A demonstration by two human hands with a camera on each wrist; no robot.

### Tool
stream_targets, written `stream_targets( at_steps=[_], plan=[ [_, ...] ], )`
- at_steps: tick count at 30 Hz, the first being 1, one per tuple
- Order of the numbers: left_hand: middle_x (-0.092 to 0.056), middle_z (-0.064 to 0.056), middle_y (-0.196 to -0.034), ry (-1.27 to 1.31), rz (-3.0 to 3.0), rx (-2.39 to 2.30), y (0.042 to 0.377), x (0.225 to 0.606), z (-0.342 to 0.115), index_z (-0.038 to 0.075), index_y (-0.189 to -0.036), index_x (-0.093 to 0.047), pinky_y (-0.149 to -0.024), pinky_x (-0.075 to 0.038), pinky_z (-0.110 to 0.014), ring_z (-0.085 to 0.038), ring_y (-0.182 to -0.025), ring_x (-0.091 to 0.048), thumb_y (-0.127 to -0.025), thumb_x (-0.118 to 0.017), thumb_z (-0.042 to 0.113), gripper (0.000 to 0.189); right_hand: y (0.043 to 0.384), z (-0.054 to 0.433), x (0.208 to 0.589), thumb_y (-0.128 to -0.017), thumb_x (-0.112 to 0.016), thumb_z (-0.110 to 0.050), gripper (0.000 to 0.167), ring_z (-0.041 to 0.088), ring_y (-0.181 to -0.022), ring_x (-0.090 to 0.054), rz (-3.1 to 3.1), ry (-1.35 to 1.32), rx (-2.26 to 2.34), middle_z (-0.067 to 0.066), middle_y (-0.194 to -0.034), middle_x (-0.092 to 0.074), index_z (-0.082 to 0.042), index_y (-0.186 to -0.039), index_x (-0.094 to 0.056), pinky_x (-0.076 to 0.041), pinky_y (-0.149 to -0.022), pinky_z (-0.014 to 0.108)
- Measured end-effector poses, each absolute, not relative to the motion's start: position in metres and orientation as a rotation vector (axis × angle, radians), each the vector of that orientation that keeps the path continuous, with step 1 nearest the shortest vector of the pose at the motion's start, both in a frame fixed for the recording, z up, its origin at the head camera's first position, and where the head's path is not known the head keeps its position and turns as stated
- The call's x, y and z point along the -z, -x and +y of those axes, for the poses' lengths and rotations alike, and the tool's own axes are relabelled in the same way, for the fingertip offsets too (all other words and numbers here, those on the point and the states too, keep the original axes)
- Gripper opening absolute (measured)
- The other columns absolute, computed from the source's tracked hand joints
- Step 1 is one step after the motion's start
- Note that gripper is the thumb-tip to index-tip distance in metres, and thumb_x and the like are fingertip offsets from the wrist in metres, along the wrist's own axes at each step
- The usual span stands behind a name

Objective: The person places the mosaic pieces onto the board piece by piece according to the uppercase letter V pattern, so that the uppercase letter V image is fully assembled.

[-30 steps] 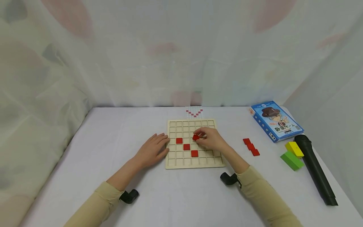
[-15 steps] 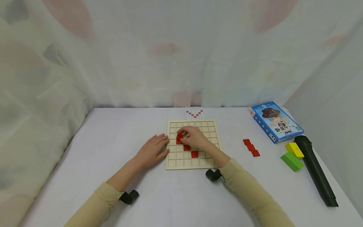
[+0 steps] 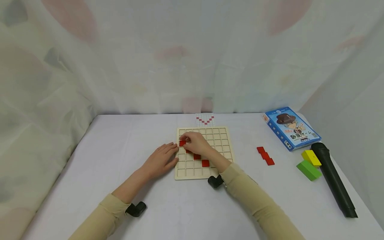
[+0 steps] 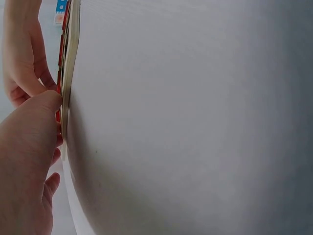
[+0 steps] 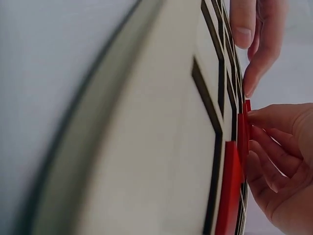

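Observation:
A pale wooden grid board (image 3: 222, 146) lies on the white table. Near its left edge my right hand (image 3: 196, 143) pinches a red square tile (image 3: 182, 143) at a cell of the leftmost column. From that tile a diagonal of red tiles (image 3: 205, 163) runs down to the right, partly covered by the hand. In the right wrist view, thumb and fingers (image 5: 274, 117) meet the red tiles low over the grid. My left hand (image 3: 160, 161) lies with extended fingers against the board's left edge, and in the left wrist view its thumb (image 4: 49, 100) touches that edge.
A card (image 3: 205, 120) with a red V pattern lies behind the board. To the right are loose red tiles (image 3: 265, 155), a blue game box (image 3: 292, 128), a yellow block (image 3: 311, 158), a green block (image 3: 309, 170) and a black microphone-shaped object (image 3: 334, 180).
My right hand has moved left across the board with the red tile, from the middle columns to the leftmost column. The left hand has stayed at the board's edge.

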State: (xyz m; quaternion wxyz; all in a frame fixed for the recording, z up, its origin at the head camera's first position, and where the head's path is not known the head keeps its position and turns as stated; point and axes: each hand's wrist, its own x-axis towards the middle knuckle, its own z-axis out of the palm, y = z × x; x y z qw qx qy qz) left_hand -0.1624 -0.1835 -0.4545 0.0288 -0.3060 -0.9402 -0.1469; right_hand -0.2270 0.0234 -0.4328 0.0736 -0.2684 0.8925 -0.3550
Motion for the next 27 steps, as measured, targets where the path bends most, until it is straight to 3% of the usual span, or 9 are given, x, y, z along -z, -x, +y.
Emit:
stream_targets(
  at_steps=[13,27],
  plan=[
    [-0.049,-0.013,-0.145,0.957,-2.879,0.454,0.163,0.455,-0.184,0.002,-0.139,-0.052,-0.116,-0.025,-0.043,-0.029,-0.139,-0.036,-0.099,-0.055,0.032,0.05,0.22,0.036,0.431,-0.093,-0.064,-0.014,0.025,0.017,-0.1,-0.06,2.631,0.722,1.193,0.002,-0.114,-0.067,-0.01,-0.118,-0.069,-0.051,-0.088,0.032],
    [-0.049,-0.016,-0.143,0.959,-2.9,0.518,0.161,0.449,-0.182,0.0,-0.137,-0.053,-0.111,-0.034,-0.047,-0.032,-0.135,-0.042,-0.098,-0.059,0.029,0.049,0.201,0.139,0.424,-0.095,-0.062,-0.016,0.023,0.023,-0.101,-0.06,2.703,0.591,1.201,0.005,-0.118,-0.066,-0.009,-0.115,-0.07,-0.054,-0.082,0.039]
  ],
)
